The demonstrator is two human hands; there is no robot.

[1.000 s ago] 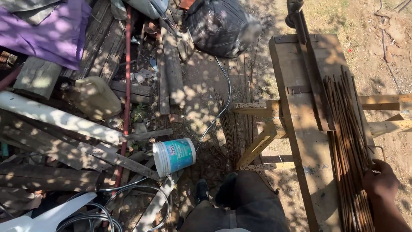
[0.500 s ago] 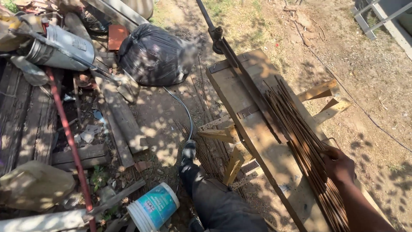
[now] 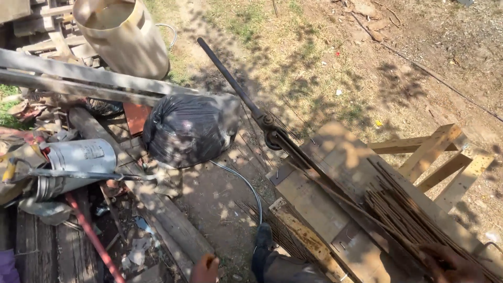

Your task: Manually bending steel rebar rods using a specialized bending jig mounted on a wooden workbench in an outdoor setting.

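Right hand (image 3: 451,265) lies on the near end of the bundle of thin steel rods (image 3: 406,212). The fingers seem curled over them, but I cannot tell if they clamp. Left hand (image 3: 205,268) barely shows at the bottom edge, touching nothing I can see; finger state unreadable. The rods lie lengthwise on the wooden workbench (image 3: 319,207), beside the long lever bar (image 3: 230,79). I judge this to be rod handling at the bench; drawing one rod would need a firm pinch. Open dirt to the right, past the timber trestle (image 3: 437,152); the left is crowded with a black sack (image 3: 188,128) and planks (image 3: 173,225).
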